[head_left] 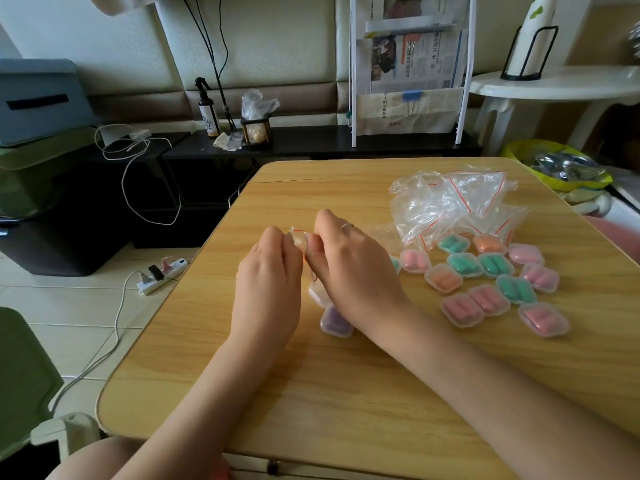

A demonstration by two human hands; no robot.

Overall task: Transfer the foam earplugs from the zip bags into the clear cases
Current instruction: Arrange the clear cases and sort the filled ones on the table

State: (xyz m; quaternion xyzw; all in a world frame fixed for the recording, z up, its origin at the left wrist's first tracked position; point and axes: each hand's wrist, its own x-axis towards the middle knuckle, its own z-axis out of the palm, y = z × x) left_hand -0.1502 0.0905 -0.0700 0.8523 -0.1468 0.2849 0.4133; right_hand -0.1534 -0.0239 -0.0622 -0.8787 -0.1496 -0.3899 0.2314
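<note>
Above the middle of the wooden worktop [346, 393], the left hand [268, 282] and right hand [349, 261] meet, each grip pinched on a small zip bag [298, 239] with a pale earplug inside. Under the right wrist lie a clear case [317, 292] and a purple-filled case [334, 322], touching each other. To the right, filled cases [498, 282] with pink, green and orange plugs lie clustered close together. Behind them sits a heap of empty bags [450, 202] with red zip lines.
</note>
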